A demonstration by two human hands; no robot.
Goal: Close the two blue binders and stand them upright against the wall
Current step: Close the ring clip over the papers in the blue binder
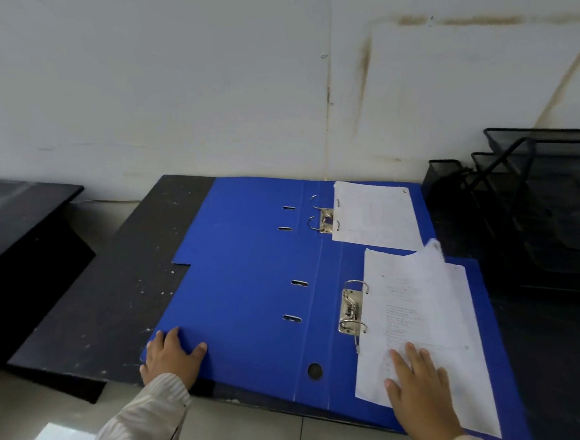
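Note:
Two blue binders lie open and flat on a black board. The near binder (250,312) fills the foreground, with a metal ring clip and white sheets (422,317) on its right half. The far binder (254,215) lies behind it, partly overlapped, close to the white wall (204,88), also holding white sheets. My left hand (171,357) grips the near binder's left cover at its front left corner. Flat on the near binder's sheets rests my right hand (421,392), fingers spread. The top sheet's far corner curls upward.
A black board (108,294) under the binders rests on a pale tiled floor (228,437). Black wire-mesh trays (555,201) stand at the right against the wall. Another dark panel (17,218) lies at the far left.

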